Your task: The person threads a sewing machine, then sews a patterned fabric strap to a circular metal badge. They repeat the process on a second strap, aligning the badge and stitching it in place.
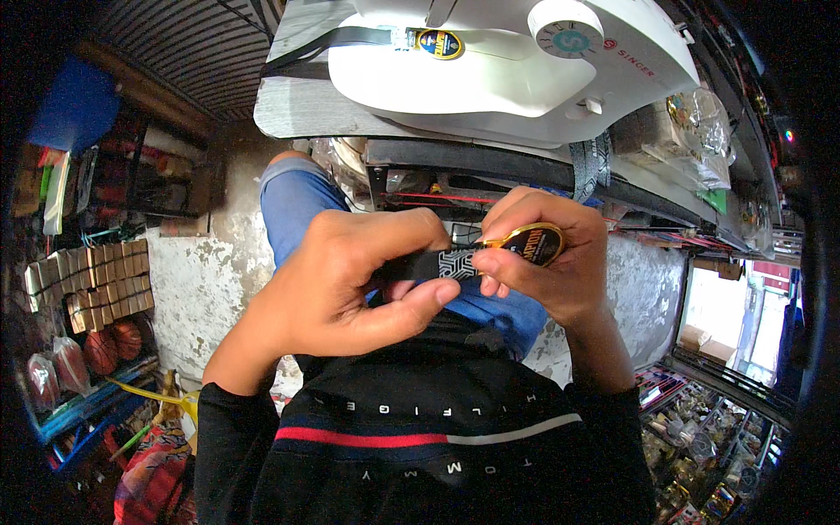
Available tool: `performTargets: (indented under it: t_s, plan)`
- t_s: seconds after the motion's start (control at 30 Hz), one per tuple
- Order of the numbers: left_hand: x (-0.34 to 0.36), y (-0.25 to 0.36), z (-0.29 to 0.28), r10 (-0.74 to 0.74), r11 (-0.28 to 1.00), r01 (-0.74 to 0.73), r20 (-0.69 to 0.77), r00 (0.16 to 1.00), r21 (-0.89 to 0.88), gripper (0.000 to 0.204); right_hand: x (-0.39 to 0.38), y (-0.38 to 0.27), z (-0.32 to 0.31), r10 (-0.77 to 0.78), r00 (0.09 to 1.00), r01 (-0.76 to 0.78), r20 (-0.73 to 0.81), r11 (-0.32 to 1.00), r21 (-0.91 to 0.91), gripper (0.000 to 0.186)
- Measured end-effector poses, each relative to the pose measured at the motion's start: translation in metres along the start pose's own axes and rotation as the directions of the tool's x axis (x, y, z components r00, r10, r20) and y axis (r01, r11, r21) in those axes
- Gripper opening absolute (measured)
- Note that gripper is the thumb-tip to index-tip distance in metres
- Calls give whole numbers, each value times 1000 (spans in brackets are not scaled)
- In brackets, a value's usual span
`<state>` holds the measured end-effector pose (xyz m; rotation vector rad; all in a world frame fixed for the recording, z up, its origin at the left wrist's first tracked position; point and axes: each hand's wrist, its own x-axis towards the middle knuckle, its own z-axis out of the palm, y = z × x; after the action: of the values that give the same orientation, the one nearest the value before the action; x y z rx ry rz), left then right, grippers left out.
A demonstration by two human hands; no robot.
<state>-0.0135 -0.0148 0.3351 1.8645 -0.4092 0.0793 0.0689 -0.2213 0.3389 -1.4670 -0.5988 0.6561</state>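
Where hands [437, 276] pinch strap [442, 262]: knee-crowded.

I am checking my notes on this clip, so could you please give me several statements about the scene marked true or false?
1. Both hands hold a black patterned strap. True: the left hand and right hand pinch the black patterned strap.
2. The right hand holds a silver key. False: it grips an oval gold-rimmed medal.
3. A white sewing machine sits on the grey wooden table. True.
4. The person wears red trousers. False: blue jeans.
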Motion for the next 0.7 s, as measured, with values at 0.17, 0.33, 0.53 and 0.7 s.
performTargets:
  t_s: [0.17, 0.33, 0.53, 0.7]
  plan:
    - [-1, -1, 3, 1, 996, 5, -67, 998, 92, 17, 2, 2, 0, -97, 995, 96, -3, 990, -103, 12]
    - [0, -4, 7, -22, 997, 31, -128, 992, 68, 14, 4, 2, 1, -75, 997, 71, -25, 989, -131, 12]
    - [4, -11, -2, -75, 993, 88, -156, 985, 80, 14, 15, 4, 6, 80, 993, -82, -88, 997, -13, 11]
    - [27, -41, -26, -270, 960, 259, -120, 955, -105, 19, 52, 24, 0, -133, 985, 140, -110, 989, 55, 26]
